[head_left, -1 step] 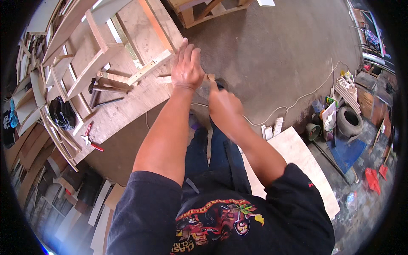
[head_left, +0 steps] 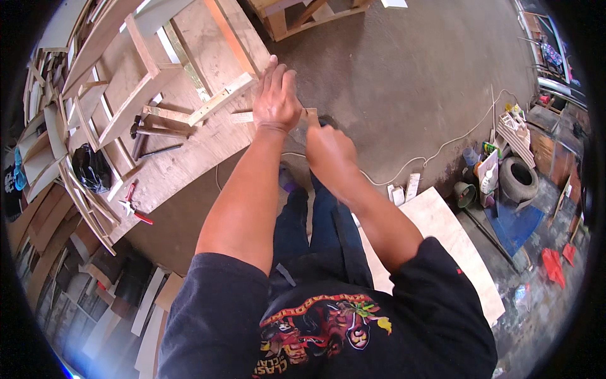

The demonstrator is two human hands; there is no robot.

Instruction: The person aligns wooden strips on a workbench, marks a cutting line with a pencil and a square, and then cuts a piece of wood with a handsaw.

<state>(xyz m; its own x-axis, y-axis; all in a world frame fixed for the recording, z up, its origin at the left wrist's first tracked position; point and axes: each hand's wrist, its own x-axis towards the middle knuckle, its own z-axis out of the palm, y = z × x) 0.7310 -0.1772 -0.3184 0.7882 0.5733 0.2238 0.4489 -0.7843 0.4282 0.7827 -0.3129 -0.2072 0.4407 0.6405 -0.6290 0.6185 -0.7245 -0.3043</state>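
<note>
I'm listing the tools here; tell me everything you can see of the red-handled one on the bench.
The red-handled tool looks like pliers: two slim red handles, perhaps plastic-coated, and a silvery metal head. It lies on the pale wooden bench, handles spread wide, one pointing up the picture, the other to the lower right. The lower handle reaches the bench's near edge; whether it overhangs is unclear. Neither the left hand nor the right hand touches it.

To my left, my plywood bench top [head_left: 177, 169] carries a large wooden frame [head_left: 143, 49], a wood-handled hammer [head_left: 164, 132], a thin dark rod [head_left: 161, 151], red-handled pliers [head_left: 144, 218] and a wooden strip [head_left: 242, 117] jutting past the edge. On the floor [head_left: 410, 82] around me I see a pale cord [head_left: 444, 148] winding off to my right, where a tyre [head_left: 522, 189] and a red scrap [head_left: 553, 268] lie.
</note>
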